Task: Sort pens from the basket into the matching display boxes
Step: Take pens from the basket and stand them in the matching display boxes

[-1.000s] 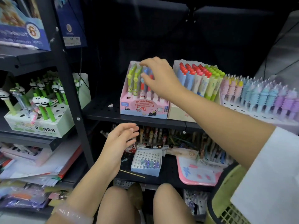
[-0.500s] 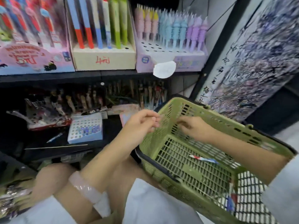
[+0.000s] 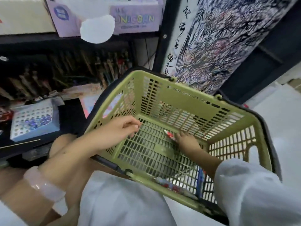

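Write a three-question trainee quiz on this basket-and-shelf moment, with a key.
1. True or false: the right hand is inside the green basket.
2. Which word is printed on the purple display box? A) PANDA B) UNICORN C) DINO
3. Fill in: the right hand's fingers touch a red-and-white ____ on the basket floor.

Key: 1 true; 2 B; 3 pen. The left hand reaches over the basket's left wall, holding nothing.

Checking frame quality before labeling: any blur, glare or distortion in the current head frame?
Head view: motion blur smears the left hand, the right hand and the pen at its fingertips; wide-angle bend curves the basket rim; a white blob masks part of the unicorn box; lower shelf dark.
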`<state>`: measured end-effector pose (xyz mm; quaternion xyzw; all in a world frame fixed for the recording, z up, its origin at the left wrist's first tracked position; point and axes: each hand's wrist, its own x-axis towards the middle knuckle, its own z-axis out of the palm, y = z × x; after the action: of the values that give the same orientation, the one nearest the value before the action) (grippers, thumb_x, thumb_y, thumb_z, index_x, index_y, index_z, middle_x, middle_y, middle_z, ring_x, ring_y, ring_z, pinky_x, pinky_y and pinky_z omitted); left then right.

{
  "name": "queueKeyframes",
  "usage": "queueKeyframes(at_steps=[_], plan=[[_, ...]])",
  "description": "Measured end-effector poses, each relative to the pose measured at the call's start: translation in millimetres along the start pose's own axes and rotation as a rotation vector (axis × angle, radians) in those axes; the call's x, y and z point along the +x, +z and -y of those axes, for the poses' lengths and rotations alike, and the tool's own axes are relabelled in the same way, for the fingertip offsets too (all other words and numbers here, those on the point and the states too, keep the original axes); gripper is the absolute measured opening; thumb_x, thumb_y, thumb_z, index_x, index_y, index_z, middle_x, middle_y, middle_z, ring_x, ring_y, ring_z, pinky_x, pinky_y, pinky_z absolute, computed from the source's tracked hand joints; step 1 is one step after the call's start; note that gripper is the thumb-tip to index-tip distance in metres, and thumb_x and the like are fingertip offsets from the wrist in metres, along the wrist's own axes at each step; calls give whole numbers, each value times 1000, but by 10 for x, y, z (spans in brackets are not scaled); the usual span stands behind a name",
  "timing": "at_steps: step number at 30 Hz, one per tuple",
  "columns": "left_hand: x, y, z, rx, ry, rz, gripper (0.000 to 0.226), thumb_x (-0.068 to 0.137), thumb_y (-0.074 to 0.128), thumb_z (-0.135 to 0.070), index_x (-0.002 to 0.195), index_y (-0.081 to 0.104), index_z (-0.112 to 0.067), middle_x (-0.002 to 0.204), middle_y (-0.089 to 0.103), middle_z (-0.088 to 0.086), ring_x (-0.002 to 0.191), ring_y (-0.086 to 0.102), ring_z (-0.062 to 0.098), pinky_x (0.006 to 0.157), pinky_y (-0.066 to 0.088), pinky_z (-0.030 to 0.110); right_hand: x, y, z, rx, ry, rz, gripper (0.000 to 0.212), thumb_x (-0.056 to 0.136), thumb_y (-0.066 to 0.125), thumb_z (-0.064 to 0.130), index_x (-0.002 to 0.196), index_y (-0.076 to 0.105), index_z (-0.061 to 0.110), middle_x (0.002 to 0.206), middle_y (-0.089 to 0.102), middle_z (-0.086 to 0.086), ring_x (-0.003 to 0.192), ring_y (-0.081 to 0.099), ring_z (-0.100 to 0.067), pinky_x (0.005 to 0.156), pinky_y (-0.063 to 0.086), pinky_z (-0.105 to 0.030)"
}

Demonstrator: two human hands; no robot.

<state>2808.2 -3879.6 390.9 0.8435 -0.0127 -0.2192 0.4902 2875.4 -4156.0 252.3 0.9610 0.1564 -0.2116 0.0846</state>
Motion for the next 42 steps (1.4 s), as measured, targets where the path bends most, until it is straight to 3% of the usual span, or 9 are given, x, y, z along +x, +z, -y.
queueKeyframes(at_steps=[7, 12, 16, 22, 26, 31, 36, 39, 42], plan=[[100, 116, -18, 52, -46, 173, 15, 95, 43, -31, 103, 52, -40, 108, 59, -17, 92, 59, -6, 84, 45, 20, -285, 19, -198, 23, -362, 228, 33, 91, 51, 24, 124, 47, 22, 113, 54, -3, 101, 54, -19, 81, 46, -29], [72, 104, 5, 95, -77, 197, 15, 95, 44, -32, 99, 51, -44, 107, 61, -15, 95, 59, -1, 91, 46, 27, -583, 151, 110, 158, -382, 577, 35, 88, 55, 16, 121, 50, 5, 109, 61, -14, 92, 58, -23, 70, 40, -26], [51, 88, 8, 67, -87, 178, 16, 95, 44, -30, 98, 53, -43, 106, 62, -14, 93, 59, -1, 82, 45, 21, -666, 211, 183, 279, -336, 627, 38, 88, 58, 23, 120, 51, 3, 110, 62, -15, 86, 56, -19, 69, 37, -23], [23, 83, 20, 16, -98, 141, 17, 95, 44, -28, 101, 56, -39, 103, 65, -14, 90, 62, 0, 81, 47, 22, -753, 262, 259, 398, -310, 718, 18, 86, 58, 10, 94, 42, 14, 74, 45, 9, 63, 44, -3, 45, 34, -6], [7, 51, 35, 3, -108, 147, 17, 96, 42, -31, 105, 54, -40, 104, 64, -16, 93, 61, -1, 75, 46, 19, -764, 274, 336, 496, -308, 858, 13, 86, 57, 8, 96, 49, 10, 90, 53, -2, 89, 51, -17, 68, 42, -23], [-14, 38, 36, -23, -119, 119, 18, 97, 42, -27, 106, 55, -35, 105, 64, -11, 95, 61, 5, 82, 49, 24, -817, 331, 392, 555, -296, 846, 17, 84, 56, 3, 96, 50, 13, 83, 54, 1, 87, 51, -16, 54, 39, -10], [-17, 65, 15, -21, -100, 106, 19, 97, 42, -26, 109, 56, -30, 104, 64, -12, 95, 61, 4, 80, 48, 22, -755, 109, 45, 137, -471, 555, 50, 84, 59, 7, 132, 44, 10, 119, 59, -12, 108, 57, -22, 78, 44, -20], [-22, 62, 25, -19, -101, 104, 20, 97, 42, -26, 110, 56, -29, 104, 64, -11, 95, 61, 5, 81, 48, 23, -721, -7, -247, -229, -607, 562, 60, 85, 62, 13, 140, 38, 16, 139, 46, -8, 123, 49, -26, 96, 42, -32], [-45, 31, 49, -41, -101, 96, 19, 97, 42, -26, 108, 57, -31, 105, 65, -9, 96, 62, 7, 84, 49, 25, -725, 0, -359, -427, -659, 637, 49, 89, 57, 16, 136, 43, 13, 135, 50, -10, 123, 49, -26, 99, 40, -34]])
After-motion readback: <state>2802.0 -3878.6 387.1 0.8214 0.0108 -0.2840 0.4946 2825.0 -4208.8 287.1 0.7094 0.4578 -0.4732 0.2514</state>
